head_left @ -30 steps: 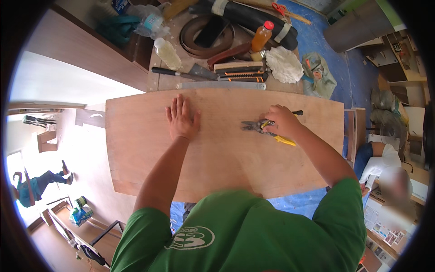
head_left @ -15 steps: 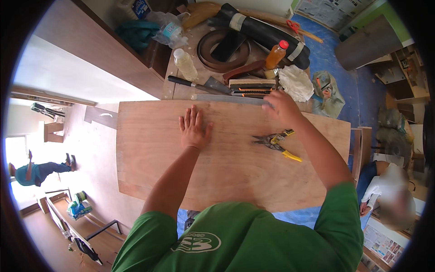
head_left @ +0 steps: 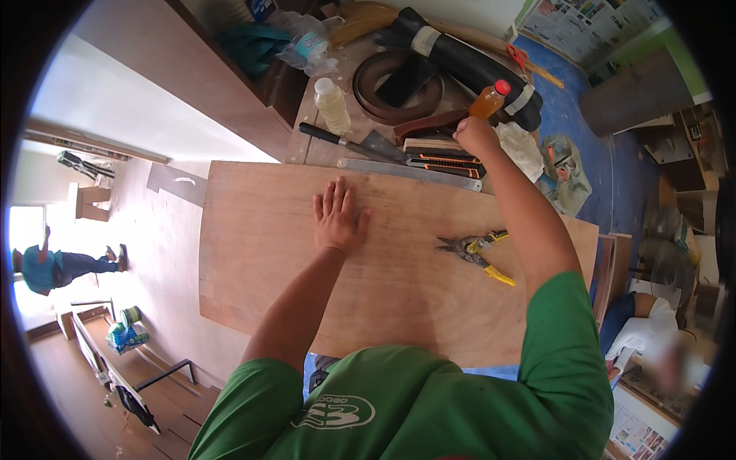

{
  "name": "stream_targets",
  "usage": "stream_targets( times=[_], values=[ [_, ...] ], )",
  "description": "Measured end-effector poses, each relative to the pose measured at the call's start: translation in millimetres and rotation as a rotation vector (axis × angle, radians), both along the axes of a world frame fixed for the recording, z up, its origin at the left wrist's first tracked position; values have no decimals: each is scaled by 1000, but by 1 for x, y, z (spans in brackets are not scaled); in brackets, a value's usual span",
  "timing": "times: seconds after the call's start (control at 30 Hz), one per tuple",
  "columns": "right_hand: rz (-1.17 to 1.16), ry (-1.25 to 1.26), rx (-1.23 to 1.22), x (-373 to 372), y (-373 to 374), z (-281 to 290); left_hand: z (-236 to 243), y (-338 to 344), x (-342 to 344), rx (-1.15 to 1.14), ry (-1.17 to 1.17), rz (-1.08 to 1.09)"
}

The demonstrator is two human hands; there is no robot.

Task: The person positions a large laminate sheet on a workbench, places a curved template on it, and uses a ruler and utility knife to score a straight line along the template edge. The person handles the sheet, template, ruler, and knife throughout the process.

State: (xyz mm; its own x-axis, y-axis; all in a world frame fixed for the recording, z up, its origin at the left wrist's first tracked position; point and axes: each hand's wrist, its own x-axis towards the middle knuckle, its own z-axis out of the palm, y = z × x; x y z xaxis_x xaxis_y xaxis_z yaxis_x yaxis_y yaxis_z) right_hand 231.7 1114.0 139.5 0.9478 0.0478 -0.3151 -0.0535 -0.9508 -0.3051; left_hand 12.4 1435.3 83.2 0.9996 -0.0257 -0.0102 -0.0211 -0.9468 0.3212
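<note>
My left hand (head_left: 341,222) lies flat on a thin wooden board (head_left: 268,261), fingers spread. Beyond the board's far edge, my right hand (head_left: 477,136) is closed above the tools; what its fingers hold, if anything, is hidden. Close to it are a wooden block (head_left: 433,143), black-and-orange utility knives (head_left: 445,161) and a bottle of orange liquid (head_left: 488,101) with a red cap. A metal ruler (head_left: 406,172) lies along the board's far edge. Yellow-handled snips (head_left: 477,249) rest on the board, jaws pointing left.
Behind the board are a black-handled broad blade (head_left: 337,139), a bottle of pale liquid (head_left: 332,107), a coiled brown strip (head_left: 372,111) with a phone (head_left: 406,83) and a black roll (head_left: 468,65). Crumpled white cloth (head_left: 521,149) sits right. People are at far left (head_left: 69,268) and right (head_left: 640,322).
My right hand has moved away from the ruler's right end, farther back toward the wooden block and orange bottle, and its fingers have curled in. My left hand stays flat on the board.
</note>
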Motion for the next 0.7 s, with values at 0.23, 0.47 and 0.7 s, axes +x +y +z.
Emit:
stream_targets(
  times=[0.23, 0.47, 0.7],
  values=[
    [180, -387, 242, -18, -3, 1, 0, 0, 0, -13, -17, 13],
    [107, -373, 271, -23, -11, 1, 3, -1, 1, -3, 4, 6],
    [6, -352, 250, -31, -19, -5, 2, 0, 0, -5, -2, -1]
  ],
)
